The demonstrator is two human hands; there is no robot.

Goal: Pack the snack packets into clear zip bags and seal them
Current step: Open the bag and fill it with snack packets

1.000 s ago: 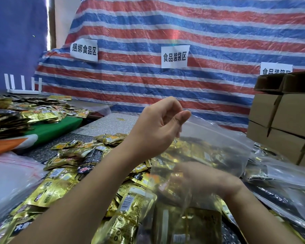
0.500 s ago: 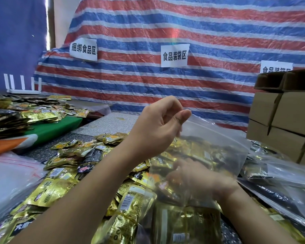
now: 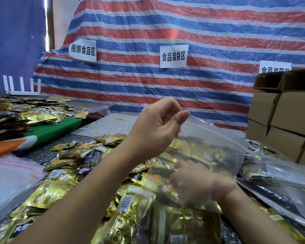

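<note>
My left hand point(image 3: 157, 131) is raised above the table and pinches the top edge of a clear zip bag point(image 3: 218, 138) between thumb and fingers, holding it up. My right hand point(image 3: 197, 182) shows blurred through the plastic, covered by the bag up to the wrist, and its grip is unclear. Gold snack packets point(image 3: 187, 224) lie in the bottom of the bag. Under both forearms spreads a loose pile of gold and black snack packets point(image 3: 60, 187) on the table.
Stacked cardboard boxes point(image 3: 285, 124) stand at the right. Filled zip bags point(image 3: 271, 169) lie in front of them. A stack of empty clear bags point(image 3: 7, 178) sits at the left edge. More packets point(image 3: 25, 113) are heaped far left. A striped tarp hangs behind.
My right hand has shifted slightly to the left behind the plastic. My left hand keeps its pinch on the bag's edge in nearly the same place.
</note>
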